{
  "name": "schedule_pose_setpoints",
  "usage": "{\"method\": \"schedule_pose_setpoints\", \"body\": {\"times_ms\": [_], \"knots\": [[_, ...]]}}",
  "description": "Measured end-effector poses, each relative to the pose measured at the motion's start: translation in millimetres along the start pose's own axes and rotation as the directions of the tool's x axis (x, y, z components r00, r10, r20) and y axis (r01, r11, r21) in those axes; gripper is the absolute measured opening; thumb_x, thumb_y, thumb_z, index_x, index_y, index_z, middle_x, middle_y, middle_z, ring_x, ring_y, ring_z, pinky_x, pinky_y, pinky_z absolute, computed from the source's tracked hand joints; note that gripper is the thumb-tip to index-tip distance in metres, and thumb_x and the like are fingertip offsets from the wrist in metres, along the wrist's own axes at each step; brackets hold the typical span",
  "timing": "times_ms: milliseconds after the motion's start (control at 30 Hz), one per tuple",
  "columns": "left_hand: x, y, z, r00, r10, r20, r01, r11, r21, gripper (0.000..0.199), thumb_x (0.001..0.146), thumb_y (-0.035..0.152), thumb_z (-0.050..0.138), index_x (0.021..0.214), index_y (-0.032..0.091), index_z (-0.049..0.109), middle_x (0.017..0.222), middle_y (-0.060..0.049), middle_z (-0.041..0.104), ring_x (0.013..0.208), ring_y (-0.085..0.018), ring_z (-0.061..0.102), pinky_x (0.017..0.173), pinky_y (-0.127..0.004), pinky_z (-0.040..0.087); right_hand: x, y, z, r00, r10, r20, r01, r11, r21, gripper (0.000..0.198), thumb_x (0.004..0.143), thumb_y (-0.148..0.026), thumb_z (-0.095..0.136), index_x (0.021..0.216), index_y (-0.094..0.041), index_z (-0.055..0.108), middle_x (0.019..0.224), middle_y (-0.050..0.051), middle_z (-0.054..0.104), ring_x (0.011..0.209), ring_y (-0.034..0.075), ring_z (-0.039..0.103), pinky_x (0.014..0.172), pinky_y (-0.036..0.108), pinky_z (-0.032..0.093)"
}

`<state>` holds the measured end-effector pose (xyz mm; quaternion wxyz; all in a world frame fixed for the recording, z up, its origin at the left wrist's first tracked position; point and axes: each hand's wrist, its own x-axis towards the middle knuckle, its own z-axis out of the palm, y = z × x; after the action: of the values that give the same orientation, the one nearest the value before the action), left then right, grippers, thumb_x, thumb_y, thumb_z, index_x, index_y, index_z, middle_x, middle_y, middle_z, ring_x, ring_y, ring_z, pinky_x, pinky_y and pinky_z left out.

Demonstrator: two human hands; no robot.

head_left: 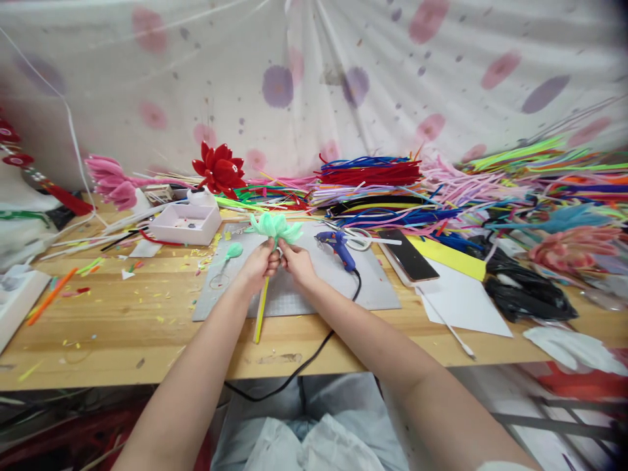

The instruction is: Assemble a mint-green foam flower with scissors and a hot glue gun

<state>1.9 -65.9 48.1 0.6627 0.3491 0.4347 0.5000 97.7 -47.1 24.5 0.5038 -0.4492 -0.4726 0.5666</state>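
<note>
Both hands meet over the grey cutting mat (367, 288) around a mint-green pipe-cleaner flower (277, 226). My left hand (261, 265) is closed at the base of the flower, and a yellow and white stem (261, 311) runs down below it. My right hand (297, 263) pinches the underside of the petals from the other side. A loose green petal (234, 250) on a thin stalk lies left of my hands. To the right, a blue hot glue gun (337, 246) rests on the mat, its black cord running toward the table's front edge.
Bundles of coloured pipe cleaners (370, 173) line the back. A white box (185, 224), a red flower (218, 169) and a pink flower (114, 182) stand back left. A phone (408, 255), white paper (466, 301), a black plastic bag (527, 288) and a white glove (574, 348) lie right.
</note>
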Motion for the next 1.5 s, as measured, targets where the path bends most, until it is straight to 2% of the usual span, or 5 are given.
{"method": "schedule_pose_setpoints", "body": {"times_ms": [333,700,933,1300,1500], "knots": [[11,13,4,0.996,0.092,-0.015,-0.091,0.996,0.024,0.034,0.081,0.041,0.054,0.065,0.018,0.035,0.045,0.011,0.021,0.033,-0.001,0.015,0.032,-0.011,0.01,23,-1,6,0.998,-0.056,-0.003,0.056,0.996,0.067,0.047,0.062,-0.059,0.063,0.048,-0.017,0.046,0.038,-0.008,0.036,0.039,0.004,0.031,0.042,0.022,0.023],[13,12,11,0.991,0.054,-0.122,-0.04,0.992,0.116,0.025,0.085,0.017,0.042,0.06,0.016,0.038,0.045,0.007,0.034,0.033,-0.002,0.026,0.033,-0.012,0.014,25,-6,-1,0.962,0.164,0.218,-0.22,0.939,0.265,0.041,0.056,-0.048,0.071,0.057,-0.017,0.044,0.038,-0.01,0.037,0.033,0.001,0.024,0.036,0.019,0.012],[7,10,16,0.989,0.053,-0.141,-0.015,0.967,0.254,0.023,0.088,0.021,0.039,0.065,0.016,0.042,0.043,0.008,0.03,0.034,-0.005,0.031,0.035,-0.014,0.019,31,-12,-7,0.948,0.191,0.253,-0.262,0.922,0.286,0.042,0.051,-0.043,0.077,0.055,-0.017,0.044,0.034,-0.013,0.026,0.032,0.001,0.017,0.036,0.019,0.007],[3,5,18,0.986,0.051,-0.158,-0.016,0.976,0.216,0.022,0.085,0.027,0.048,0.067,0.016,0.042,0.044,0.009,0.027,0.033,-0.002,0.021,0.037,-0.015,0.011,31,-1,-8,0.959,0.153,0.236,-0.226,0.919,0.322,0.046,0.051,-0.049,0.076,0.053,-0.018,0.043,0.037,-0.011,0.03,0.033,0.001,0.016,0.035,0.022,0.007],[6,5,17,0.992,-0.001,-0.129,0.003,1.0,0.021,0.024,0.087,0.024,0.04,0.065,0.016,0.039,0.044,0.01,0.024,0.032,-0.002,0.017,0.035,-0.013,0.009,32,-4,-7,0.947,0.191,0.258,-0.278,0.889,0.363,0.043,0.055,-0.044,0.076,0.055,-0.018,0.043,0.037,-0.012,0.029,0.033,0.001,0.016,0.036,0.021,0.007]]}}
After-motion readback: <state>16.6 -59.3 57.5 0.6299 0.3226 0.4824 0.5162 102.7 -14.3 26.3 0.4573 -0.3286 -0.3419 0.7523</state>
